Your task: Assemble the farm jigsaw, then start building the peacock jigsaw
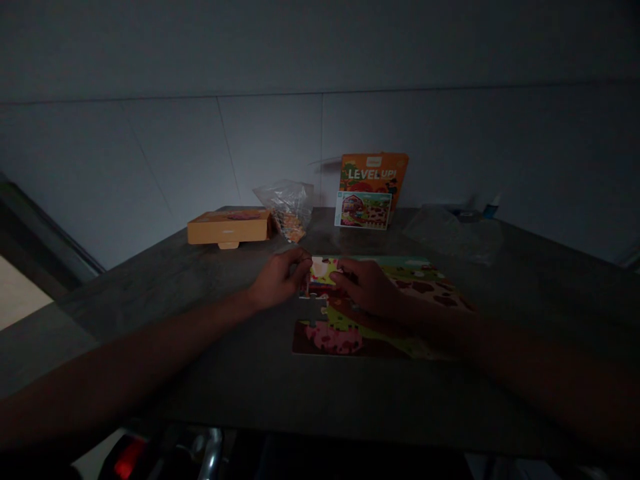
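A brightly coloured puzzle piece (323, 269), yellow-green and whitish, is held up over the top left part of a jigsaw puzzle (345, 337). My left hand (283, 277) pinches the piece at its left side, and my right hand (369, 287) grips its right side. The joined puzzle lies flat on the table, showing a spotted pink pig at lower left and a brown-patched cow at right. A notch shows in its left edge. My right hand and forearm hide part of the puzzle. The light is dim.
On the grey table (210, 373), an orange box (227, 229) lies at back left beside a clear bag (293, 207) with pieces inside. A picture card (363, 211) leans on an orange "LEVEL UP!" box (373, 175) by the wall. Crumpled plastic (450, 230) lies at right near a small bottle (492, 208).
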Demonstrator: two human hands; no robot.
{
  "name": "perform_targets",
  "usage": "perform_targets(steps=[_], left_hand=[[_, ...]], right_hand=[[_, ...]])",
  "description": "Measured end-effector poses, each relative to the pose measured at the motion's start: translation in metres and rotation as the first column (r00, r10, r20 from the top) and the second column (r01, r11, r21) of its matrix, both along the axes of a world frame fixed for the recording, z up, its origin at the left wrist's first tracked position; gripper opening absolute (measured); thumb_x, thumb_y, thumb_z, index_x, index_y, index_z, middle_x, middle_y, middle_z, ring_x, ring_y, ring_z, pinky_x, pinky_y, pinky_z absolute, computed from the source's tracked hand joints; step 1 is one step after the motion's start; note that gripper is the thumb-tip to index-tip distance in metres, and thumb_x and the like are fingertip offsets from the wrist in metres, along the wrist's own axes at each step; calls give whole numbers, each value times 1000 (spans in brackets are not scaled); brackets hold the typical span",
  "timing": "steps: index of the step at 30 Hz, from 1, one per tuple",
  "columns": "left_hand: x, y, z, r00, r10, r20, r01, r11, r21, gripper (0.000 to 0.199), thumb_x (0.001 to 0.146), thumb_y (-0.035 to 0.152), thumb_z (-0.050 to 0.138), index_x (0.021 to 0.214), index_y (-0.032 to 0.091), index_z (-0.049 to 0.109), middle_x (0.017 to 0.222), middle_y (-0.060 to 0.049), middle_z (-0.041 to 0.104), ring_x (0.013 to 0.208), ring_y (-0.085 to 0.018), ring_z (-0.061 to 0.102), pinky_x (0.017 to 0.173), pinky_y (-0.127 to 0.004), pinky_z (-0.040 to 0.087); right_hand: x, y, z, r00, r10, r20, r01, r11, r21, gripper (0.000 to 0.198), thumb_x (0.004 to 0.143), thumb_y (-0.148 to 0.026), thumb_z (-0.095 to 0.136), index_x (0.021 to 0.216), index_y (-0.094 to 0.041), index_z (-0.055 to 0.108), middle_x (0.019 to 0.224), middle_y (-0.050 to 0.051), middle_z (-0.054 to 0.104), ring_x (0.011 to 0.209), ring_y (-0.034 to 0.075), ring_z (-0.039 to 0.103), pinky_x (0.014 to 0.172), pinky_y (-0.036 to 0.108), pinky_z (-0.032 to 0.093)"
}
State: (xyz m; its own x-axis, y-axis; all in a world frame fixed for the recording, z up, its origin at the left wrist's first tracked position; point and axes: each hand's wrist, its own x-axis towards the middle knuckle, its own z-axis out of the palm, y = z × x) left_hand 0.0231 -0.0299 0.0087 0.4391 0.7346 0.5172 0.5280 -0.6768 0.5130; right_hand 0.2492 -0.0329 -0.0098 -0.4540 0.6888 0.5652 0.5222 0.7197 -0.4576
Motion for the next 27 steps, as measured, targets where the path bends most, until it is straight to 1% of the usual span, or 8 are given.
perform_targets(steps=[4, 8, 10, 13, 15, 17, 20, 27], left_hand=[[-3, 1, 1, 1000, -20, -23, 21, 999, 37, 24, 98, 30, 44, 85, 16, 58, 70, 0, 61, 66, -13, 56, 61, -24, 43], [-6, 1, 6, 993, -47, -111, 67, 980, 186, 22, 98, 22, 40, 86, 16, 58, 73, -2, 60, 68, -14, 56, 63, -26, 44], [-7, -1, 9, 972, -101, -210, 165, 936, 311, 20, 94, 15, 40, 85, 17, 58, 74, -3, 61, 71, -16, 55, 67, -28, 44], [-7, -4, 13, 917, -179, -356, 336, 829, 447, 21, 87, 7, 42, 87, 17, 60, 75, -5, 61, 76, -20, 55, 73, -33, 45], [-6, -7, 15, 895, -211, -392, 393, 791, 470, 23, 88, 6, 41, 91, 17, 61, 76, -5, 62, 77, -21, 54, 73, -34, 45], [-5, -9, 16, 891, -245, -383, 412, 791, 452, 23, 91, 7, 40, 95, 17, 61, 78, -6, 62, 78, -21, 54, 73, -34, 46], [-7, -8, 21, 883, -298, -363, 429, 826, 365, 19, 97, 13, 42, 95, 17, 60, 81, -6, 63, 79, -20, 56, 74, -32, 46], [-19, 0, 26, 841, -426, -332, 466, 883, 48, 11, 94, 18, 55, 84, 16, 60, 83, -5, 65, 77, -17, 60, 70, -27, 47]], right_hand=[[0, -5, 2, 993, 90, 74, -98, 989, 114, 28, 97, -27, 47, 70, -19, 50, 62, -2, 52, 57, 11, 45, 57, 25, 33], [0, -8, 6, 939, 254, 232, -310, 917, 252, 29, 100, -24, 43, 76, -18, 58, 76, 6, 63, 77, 17, 58, 78, 32, 45], [-1, -10, 8, 910, 308, 277, -380, 888, 259, 29, 100, -27, 46, 74, -19, 58, 77, 6, 64, 81, 19, 59, 83, 35, 47], [-3, -12, 7, 911, 311, 270, -383, 880, 280, 32, 97, -30, 52, 67, -20, 54, 70, 4, 58, 73, 18, 55, 75, 34, 46], [-4, -14, 5, 923, 289, 255, -362, 877, 315, 32, 96, -30, 53, 65, -20, 52, 67, 2, 55, 68, 17, 51, 68, 32, 42], [-5, -14, 3, 928, 287, 237, -356, 873, 334, 31, 95, -29, 55, 66, -19, 51, 67, 1, 53, 66, 15, 49, 64, 30, 39], [-6, -15, 1, 925, 314, 214, -369, 879, 302, 33, 96, -25, 53, 64, -19, 49, 63, -1, 49, 62, 13, 46, 61, 28, 36], [-5, -10, -1, 939, 322, 120, -339, 925, 170, 43, 100, -23, 47, 57, -18, 42, 60, -3, 45, 59, 11, 44, 63, 28, 35]])
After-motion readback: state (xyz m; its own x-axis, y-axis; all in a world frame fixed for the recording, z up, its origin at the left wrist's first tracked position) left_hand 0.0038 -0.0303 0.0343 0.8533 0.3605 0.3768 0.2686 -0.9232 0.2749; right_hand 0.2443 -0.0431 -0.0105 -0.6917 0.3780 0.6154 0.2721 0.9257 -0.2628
